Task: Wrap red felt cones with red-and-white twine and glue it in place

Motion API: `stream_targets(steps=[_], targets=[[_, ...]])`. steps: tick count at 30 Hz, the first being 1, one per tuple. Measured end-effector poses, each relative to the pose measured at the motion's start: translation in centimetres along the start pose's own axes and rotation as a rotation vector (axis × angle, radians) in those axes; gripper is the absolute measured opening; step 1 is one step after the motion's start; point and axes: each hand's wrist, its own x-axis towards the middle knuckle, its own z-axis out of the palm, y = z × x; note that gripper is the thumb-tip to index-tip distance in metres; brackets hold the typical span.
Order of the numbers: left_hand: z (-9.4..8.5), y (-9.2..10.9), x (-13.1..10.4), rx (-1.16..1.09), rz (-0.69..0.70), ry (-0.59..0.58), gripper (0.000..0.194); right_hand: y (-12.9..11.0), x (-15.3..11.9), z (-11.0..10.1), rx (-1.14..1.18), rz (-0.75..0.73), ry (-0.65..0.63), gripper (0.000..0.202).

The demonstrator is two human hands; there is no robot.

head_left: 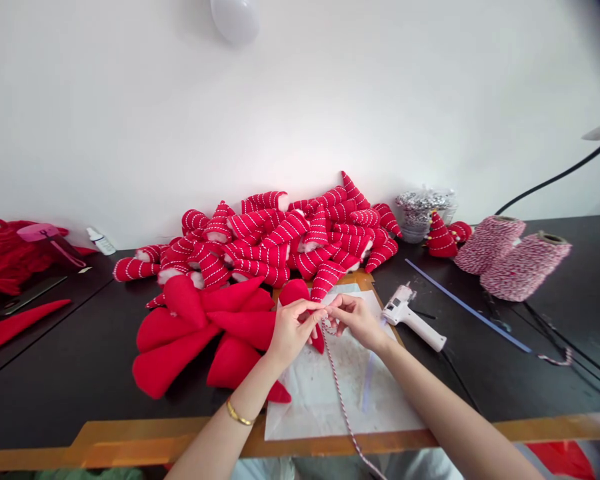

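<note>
Over the white paper, both my hands meet with fingertips pinched together. My left hand [296,327] is closed around a red fabric cone [293,292]; part of the cone is hidden behind the fingers. My right hand [355,321] is closed in a pinch on red-and-white twine [337,380] right beside the cone. From the fingertips the twine hangs down across the paper and over the table's front edge. Its exact end is hidden by my fingers. Plain red stuffed cones [173,363] lie in a heap just left of my left hand.
Behind my hands, striped red cones [285,230] are piled against the wall. A white glue gun [414,319] lies right of the paper [350,417]. Farther right are twine spools [525,267], a lilac stick [470,307] and a tub of silver trim [423,210]. Left: a small bottle [101,241].
</note>
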Motion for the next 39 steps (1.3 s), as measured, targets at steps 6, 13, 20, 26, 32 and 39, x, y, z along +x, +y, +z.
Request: stream_targets(steps=[6, 13, 20, 26, 32, 39], targets=[[0.07, -0.35, -0.13, 0.115, 0.047, 0.028, 0.022, 0.13, 0.06, -0.67, 0.012, 0.023, -0.042, 0.038], [0.33, 0.21, -0.15, 0.050, -0.014, -0.055, 0.024, -0.01, 0.00, -0.60, 0.131, 0.105, -0.090, 0.039], [0.29, -0.10, -0.01, -0.020, -0.073, -0.036, 0.029, 0.13, 0.04, -0.51, 0.263, 0.173, -0.139, 0.042], [0.26, -0.17, 0.09, -0.083, -0.074, -0.038, 0.030, -0.13, -0.10, -0.27, 0.277, 0.191, -0.158, 0.043], [0.42, 0.06, -0.14, -0.026, -0.015, 0.002, 0.024, 0.20, -0.07, -0.18, 0.251, 0.166, -0.130, 0.043], [0.20, -0.14, -0.19, 0.085, 0.082, 0.022, 0.012, 0.54, -0.27, 0.16, 0.233, 0.172, -0.128, 0.042]])
